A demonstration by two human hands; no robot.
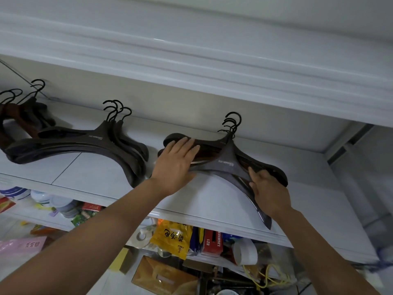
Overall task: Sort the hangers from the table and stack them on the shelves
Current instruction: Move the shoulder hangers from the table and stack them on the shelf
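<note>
The left hand (176, 165) lies flat and released on the left arms of the stack (227, 165), with the fingers straight and pressing down. The right hand (270, 190) grasps the right arms of the same stack, with its fingers bent over them. The stack lies on the shelf (95, 169) toward its right end, with the hooks (232, 124) pointing to the back wall. The lowest right arm reaches to the front edge of the shelf.

The step, as I judge it, is to square this stack. To do it well, the flat hand should hold the pile down while the other hand brings the arms one over another, so that no hanger slides out. The hooks should nest together at the back. The whole pile is better pushed a little away from the front edge, because the arm there could tip off. The top hanger is grey and those under it look darker, so it is worth checking that the sorts match.

Toward the left end of the shelf lie a middle stack (85, 143) and a left stack (19, 118), both well apart from the hands. The level below holds many small goods, among them a yellow bag (172, 237).
</note>
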